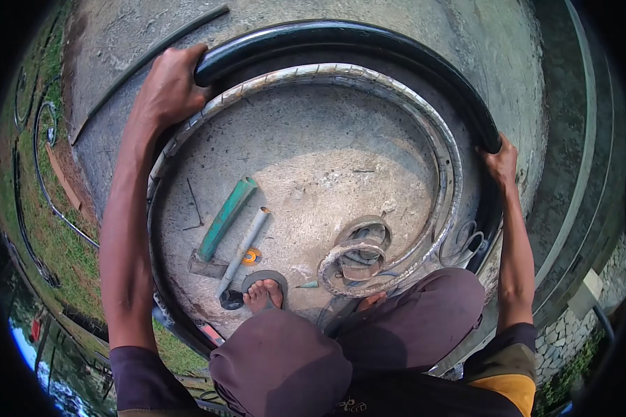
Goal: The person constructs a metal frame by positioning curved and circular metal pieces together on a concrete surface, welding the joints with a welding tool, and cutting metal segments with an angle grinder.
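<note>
A large, glossy black rubber ring (348, 31), tyre-like in shape, arches across the far side of the ground in front of me. My left hand (174, 83) is closed around it at the upper left. On the right, my right hand (502, 163) grips the same ring lower down. Just inside it runs a worn, whitish banded hoop (327, 69), which lies along the black ring. At its lower right the hoop leads toward a loose coil of flat, dirty strip (358, 254). My palms and several fingertips are hidden.
Within the hoop lie a hammer with a green handle (226, 219), a grey pipe (245, 250) and a roll of yellow tape (252, 256), beside my sandalled foot (263, 295). A long dark strip (146, 62) lies on the concrete at upper left. Grass (76, 250) borders it; a stone wall (560, 340) stands lower right.
</note>
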Available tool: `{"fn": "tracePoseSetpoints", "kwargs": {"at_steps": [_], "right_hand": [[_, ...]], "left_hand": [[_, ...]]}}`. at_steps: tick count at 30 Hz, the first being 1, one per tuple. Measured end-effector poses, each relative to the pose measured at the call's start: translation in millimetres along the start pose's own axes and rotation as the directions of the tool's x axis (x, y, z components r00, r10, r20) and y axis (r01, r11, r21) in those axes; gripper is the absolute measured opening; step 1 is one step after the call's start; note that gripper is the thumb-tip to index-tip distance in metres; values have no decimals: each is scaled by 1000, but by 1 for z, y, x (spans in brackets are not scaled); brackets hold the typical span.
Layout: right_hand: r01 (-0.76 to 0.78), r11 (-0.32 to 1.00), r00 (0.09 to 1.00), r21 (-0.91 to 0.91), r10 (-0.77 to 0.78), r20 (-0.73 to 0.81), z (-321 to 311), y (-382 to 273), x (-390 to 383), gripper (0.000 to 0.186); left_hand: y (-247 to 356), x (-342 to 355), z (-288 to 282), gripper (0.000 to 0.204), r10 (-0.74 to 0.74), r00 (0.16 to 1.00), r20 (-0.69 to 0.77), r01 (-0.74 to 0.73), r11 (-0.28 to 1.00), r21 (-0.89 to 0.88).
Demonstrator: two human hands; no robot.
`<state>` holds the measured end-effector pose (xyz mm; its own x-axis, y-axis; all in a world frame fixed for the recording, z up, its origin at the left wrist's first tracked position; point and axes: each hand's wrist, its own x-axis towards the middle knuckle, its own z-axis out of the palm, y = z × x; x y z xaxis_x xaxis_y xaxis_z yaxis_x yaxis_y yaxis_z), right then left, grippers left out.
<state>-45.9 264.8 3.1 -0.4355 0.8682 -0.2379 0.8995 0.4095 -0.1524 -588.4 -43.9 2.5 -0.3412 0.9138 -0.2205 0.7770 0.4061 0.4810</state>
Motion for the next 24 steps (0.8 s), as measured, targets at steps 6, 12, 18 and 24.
{"fn": "tracePoseSetpoints", "kwargs": {"at_steps": [6, 12, 18, 24], "right_hand": [[-36, 993, 999, -111, 37, 11, 4, 17, -1, 51], [-21, 1000, 999, -23, 20, -42, 2, 1, -12, 39], [-24, 999, 996, -22, 22, -88, -5, 1, -20, 31], [42, 998, 991, -49, -48, -124, 13, 28, -7, 36]], "left_hand": [[22, 4, 3, 60, -65, 997, 42, 62, 996, 56], [-2, -2, 5, 81, -81, 996, -30, 85, 985, 151], [56, -35, 33, 57, 113, 927, -359, -56, 985, 164], [173, -66, 142, 46, 680, 728, 87, -652, 649, 392]]}}
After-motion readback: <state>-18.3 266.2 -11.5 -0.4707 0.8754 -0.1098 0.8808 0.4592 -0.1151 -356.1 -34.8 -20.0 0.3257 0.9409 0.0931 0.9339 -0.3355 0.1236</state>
